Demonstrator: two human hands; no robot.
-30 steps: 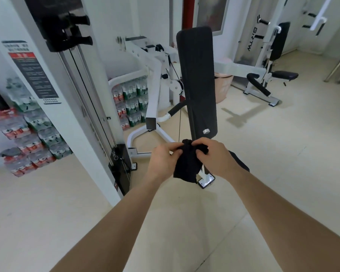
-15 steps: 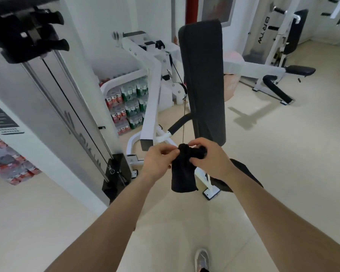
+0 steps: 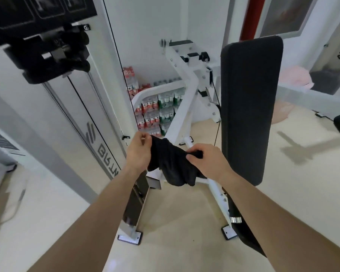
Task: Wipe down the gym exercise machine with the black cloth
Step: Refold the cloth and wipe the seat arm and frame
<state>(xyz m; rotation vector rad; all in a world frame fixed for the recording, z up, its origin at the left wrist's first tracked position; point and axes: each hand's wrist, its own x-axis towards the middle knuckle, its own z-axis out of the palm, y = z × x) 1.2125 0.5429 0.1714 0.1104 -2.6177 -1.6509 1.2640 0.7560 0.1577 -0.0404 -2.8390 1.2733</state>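
Observation:
Both hands hold the black cloth in the air in front of the white exercise machine. My left hand pinches the cloth's left upper edge. My right hand grips its right upper edge, and the rest sags between and below them. The machine's tall black back pad stands upright just right of my right hand. Its white frame slopes down behind the cloth to black-capped feet on the floor.
A white weight tower with cables and a black handle block rises at the left. Stacked packs of bottled water sit behind the frame by the wall. Beige floor spreads out at the right, where another machine's parts show.
I have come closer to the machine, which now looms larger. My hands have pulled apart, spreading the bunched cloth wider between them.

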